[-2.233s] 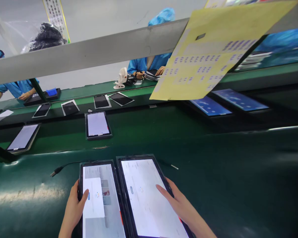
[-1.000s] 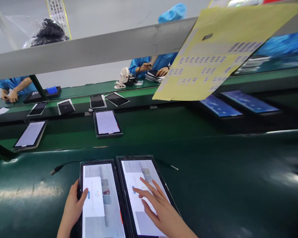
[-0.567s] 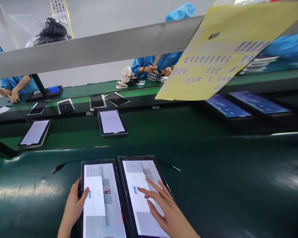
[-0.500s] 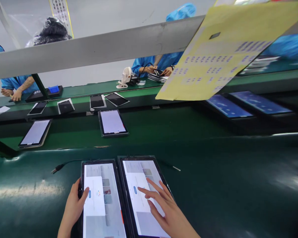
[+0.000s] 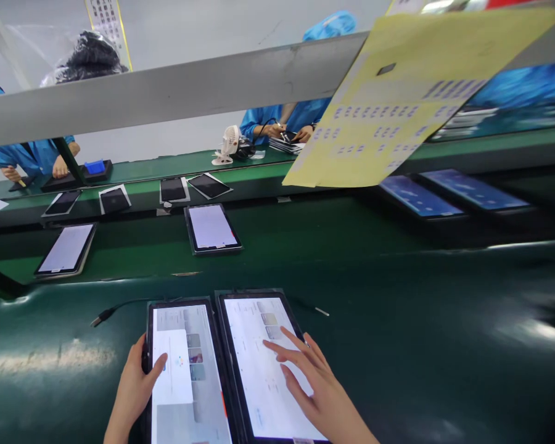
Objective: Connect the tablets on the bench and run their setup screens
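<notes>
Two lit tablets lie side by side on the dark green bench in front of me. My left hand (image 5: 136, 385) grips the left edge of the left tablet (image 5: 187, 376), thumb resting on its screen over a white pop-up. My right hand (image 5: 312, 385) hovers over the right tablet (image 5: 259, 364) with fingers spread, fingertips on or just above the white screen.
A loose USB cable (image 5: 104, 316) lies left of the tablets. Two lit tablets (image 5: 211, 227) ride the green conveyor beyond, several dark ones (image 5: 172, 189) behind them. A yellow label sheet (image 5: 398, 105) hangs from a grey rail (image 5: 166, 92). People in blue coats (image 5: 277, 120) work opposite.
My right hand came from the tablet's right edge onto its screen. That screen's pop-up has gone, leaving a white page. The conveyor tablets drifted right. My left hand stayed put.
</notes>
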